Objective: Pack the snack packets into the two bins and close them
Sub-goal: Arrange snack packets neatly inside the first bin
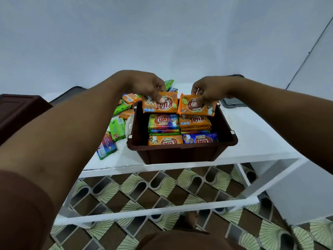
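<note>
A dark brown bin (182, 154) stands on the white table (252, 139), with several stacked snack packets (180, 130) inside it. My left hand (146, 87) pinches an orange packet (167, 107) over the bin's far left corner. My right hand (210, 91) pinches another orange packet (187, 109) over the far right part. Both packets hang above the stacks. Loose green, orange and multicoloured packets (117, 129) lie on the table to the bin's left.
A second dark brown bin (19, 109) sits at the far left edge. Dark flat lids lie at the back left (72, 91) and back right (232, 101). The wall rises right behind the table. Patterned floor shows below the table frame.
</note>
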